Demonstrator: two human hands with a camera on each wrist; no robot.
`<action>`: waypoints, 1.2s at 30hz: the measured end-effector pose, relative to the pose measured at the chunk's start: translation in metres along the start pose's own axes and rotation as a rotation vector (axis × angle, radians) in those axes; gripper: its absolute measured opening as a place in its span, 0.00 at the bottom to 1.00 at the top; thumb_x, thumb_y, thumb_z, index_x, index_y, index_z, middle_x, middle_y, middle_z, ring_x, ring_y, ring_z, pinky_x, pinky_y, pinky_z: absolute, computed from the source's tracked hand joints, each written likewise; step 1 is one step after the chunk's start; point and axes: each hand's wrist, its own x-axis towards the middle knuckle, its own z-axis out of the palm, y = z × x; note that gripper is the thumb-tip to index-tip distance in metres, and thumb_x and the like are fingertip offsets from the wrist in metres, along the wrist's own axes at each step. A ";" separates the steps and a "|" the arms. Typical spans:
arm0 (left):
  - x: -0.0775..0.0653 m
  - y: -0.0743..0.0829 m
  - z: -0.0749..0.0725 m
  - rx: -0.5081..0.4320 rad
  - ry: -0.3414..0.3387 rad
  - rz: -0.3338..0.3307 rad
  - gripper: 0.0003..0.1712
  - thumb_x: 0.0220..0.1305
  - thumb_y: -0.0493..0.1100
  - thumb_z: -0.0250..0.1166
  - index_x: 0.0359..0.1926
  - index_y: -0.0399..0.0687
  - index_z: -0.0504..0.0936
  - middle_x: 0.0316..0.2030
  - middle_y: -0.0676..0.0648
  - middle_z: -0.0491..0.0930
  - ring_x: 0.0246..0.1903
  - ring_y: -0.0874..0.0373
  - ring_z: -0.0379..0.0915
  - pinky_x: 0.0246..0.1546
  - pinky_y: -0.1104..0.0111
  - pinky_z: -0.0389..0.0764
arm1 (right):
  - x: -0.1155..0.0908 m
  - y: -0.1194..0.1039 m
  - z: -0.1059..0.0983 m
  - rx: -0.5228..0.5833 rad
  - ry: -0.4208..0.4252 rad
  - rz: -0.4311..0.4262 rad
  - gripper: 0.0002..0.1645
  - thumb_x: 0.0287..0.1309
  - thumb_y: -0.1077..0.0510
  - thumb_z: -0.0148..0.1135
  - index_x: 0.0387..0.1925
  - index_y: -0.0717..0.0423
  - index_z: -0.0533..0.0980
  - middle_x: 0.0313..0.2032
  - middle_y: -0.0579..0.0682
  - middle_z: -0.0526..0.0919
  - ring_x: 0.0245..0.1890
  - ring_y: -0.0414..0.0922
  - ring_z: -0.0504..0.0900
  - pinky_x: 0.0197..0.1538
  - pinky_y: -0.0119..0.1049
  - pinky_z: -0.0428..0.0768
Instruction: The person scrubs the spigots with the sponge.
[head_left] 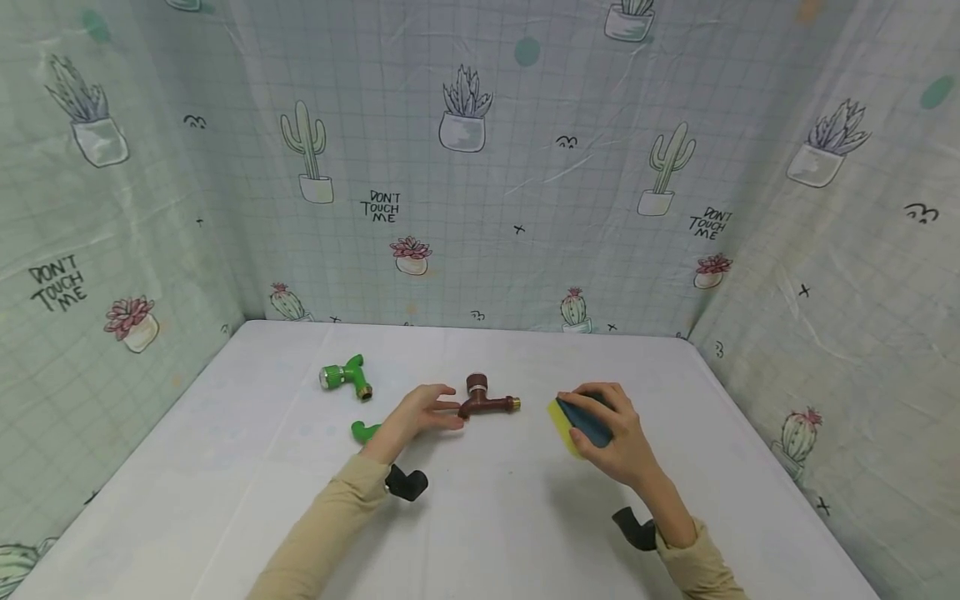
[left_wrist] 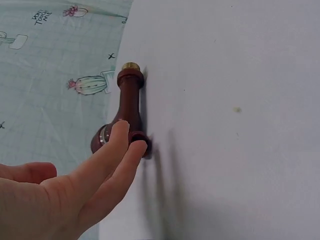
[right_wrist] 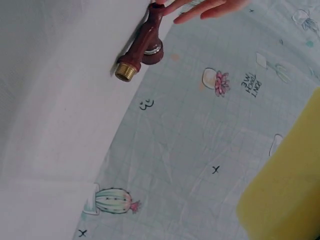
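A brown tap [head_left: 487,405] with a brass threaded end lies on the white table. My left hand [head_left: 416,417] reaches to its left end with fingers extended and spread. In the left wrist view the fingertips overlap the tap [left_wrist: 130,100], its threaded end pointing away; whether they press on it I cannot tell. Held up over the table at the right, a sponge [head_left: 561,427], yellow on one side and dark blue on the other, is gripped between the thumb and fingers of my right hand [head_left: 618,442]. The right wrist view shows its yellow side [right_wrist: 285,190].
A green tap [head_left: 352,375] lies at the back left. Closer, a green curved piece [head_left: 363,432] and a black elbow-shaped piece [head_left: 408,483] are partly hidden by my left arm. Another black elbow [head_left: 636,531] lies by my right sleeve. Patterned cloth [head_left: 517,167] encloses the table.
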 end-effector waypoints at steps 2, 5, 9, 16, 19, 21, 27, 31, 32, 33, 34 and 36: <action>-0.020 0.008 0.005 0.042 0.025 -0.002 0.26 0.68 0.35 0.41 0.64 0.31 0.51 0.62 0.26 0.52 0.59 0.32 0.55 0.60 0.50 0.63 | 0.000 -0.001 0.000 -0.003 -0.009 0.004 0.27 0.39 0.62 0.62 0.47 0.46 0.76 0.45 0.50 0.74 0.46 0.42 0.66 0.38 0.39 0.71; -0.035 0.017 -0.004 0.091 -0.014 0.011 0.27 0.68 0.38 0.43 0.65 0.33 0.51 0.63 0.28 0.52 0.61 0.32 0.53 0.61 0.50 0.62 | -0.001 -0.002 0.001 -0.005 -0.017 0.005 0.27 0.39 0.62 0.62 0.47 0.46 0.76 0.45 0.50 0.74 0.46 0.42 0.66 0.38 0.40 0.71; -0.060 0.026 -0.026 0.317 -0.035 0.106 0.27 0.68 0.42 0.44 0.64 0.33 0.54 0.62 0.29 0.56 0.59 0.36 0.59 0.58 0.52 0.68 | -0.003 -0.002 0.003 -0.006 -0.031 -0.010 0.27 0.39 0.61 0.63 0.47 0.46 0.76 0.44 0.50 0.74 0.46 0.42 0.65 0.38 0.43 0.69; -0.094 0.028 -0.069 0.788 0.005 0.319 0.24 0.67 0.42 0.47 0.59 0.33 0.63 0.56 0.30 0.65 0.51 0.41 0.71 0.47 0.57 0.78 | -0.003 -0.004 0.009 -0.061 -0.072 -0.088 0.27 0.39 0.56 0.63 0.48 0.42 0.75 0.43 0.48 0.74 0.45 0.43 0.66 0.40 0.44 0.65; -0.100 0.024 -0.084 0.995 0.023 0.467 0.22 0.64 0.41 0.52 0.56 0.34 0.67 0.53 0.31 0.69 0.49 0.40 0.71 0.44 0.59 0.79 | -0.003 -0.006 0.014 -0.097 -0.069 -0.137 0.24 0.44 0.49 0.61 0.48 0.41 0.75 0.43 0.48 0.74 0.44 0.44 0.66 0.39 0.43 0.64; -0.102 0.019 -0.092 1.135 0.042 0.569 0.22 0.61 0.41 0.56 0.54 0.34 0.70 0.51 0.31 0.71 0.48 0.38 0.71 0.41 0.59 0.80 | -0.002 -0.007 0.018 -0.120 -0.065 -0.171 0.22 0.49 0.43 0.57 0.48 0.41 0.75 0.42 0.49 0.74 0.44 0.45 0.66 0.39 0.44 0.63; -0.106 0.004 -0.099 1.401 0.089 0.724 0.31 0.52 0.47 0.65 0.54 0.35 0.71 0.51 0.34 0.73 0.51 0.38 0.68 0.47 0.49 0.74 | 0.000 -0.012 0.026 -0.180 -0.049 -0.263 0.25 0.53 0.35 0.47 0.47 0.40 0.76 0.41 0.49 0.74 0.42 0.45 0.67 0.40 0.47 0.62; -0.109 -0.005 -0.096 1.543 0.091 0.715 0.38 0.48 0.53 0.67 0.57 0.37 0.68 0.54 0.36 0.69 0.55 0.39 0.63 0.51 0.48 0.71 | 0.000 -0.016 0.029 -0.203 -0.048 -0.296 0.26 0.53 0.35 0.46 0.47 0.40 0.76 0.41 0.49 0.74 0.42 0.45 0.67 0.41 0.48 0.62; -0.109 -0.008 -0.095 1.588 0.095 0.715 0.40 0.47 0.54 0.67 0.58 0.38 0.68 0.54 0.36 0.69 0.55 0.39 0.63 0.51 0.48 0.70 | 0.000 -0.017 0.029 -0.204 -0.051 -0.297 0.25 0.53 0.35 0.46 0.47 0.40 0.76 0.41 0.49 0.74 0.42 0.45 0.67 0.41 0.48 0.62; -0.108 -0.010 -0.094 1.636 0.095 0.725 0.41 0.47 0.55 0.67 0.58 0.38 0.67 0.54 0.36 0.69 0.54 0.38 0.63 0.52 0.47 0.70 | 0.000 -0.018 0.030 -0.204 -0.053 -0.297 0.25 0.53 0.35 0.46 0.47 0.40 0.76 0.41 0.49 0.74 0.42 0.45 0.67 0.41 0.48 0.62; -0.107 -0.012 -0.094 1.682 0.097 0.738 0.41 0.46 0.55 0.67 0.58 0.38 0.67 0.54 0.36 0.69 0.54 0.38 0.63 0.52 0.46 0.69 | 0.000 -0.018 0.030 -0.203 -0.057 -0.295 0.25 0.53 0.35 0.46 0.47 0.40 0.76 0.41 0.49 0.74 0.42 0.45 0.66 0.41 0.48 0.62; -0.105 -0.015 -0.094 1.775 0.111 0.770 0.42 0.46 0.56 0.67 0.59 0.38 0.67 0.53 0.35 0.69 0.54 0.38 0.64 0.52 0.43 0.67 | -0.002 -0.020 0.030 -0.199 -0.064 -0.293 0.25 0.54 0.35 0.46 0.48 0.40 0.76 0.41 0.49 0.74 0.42 0.45 0.66 0.42 0.48 0.62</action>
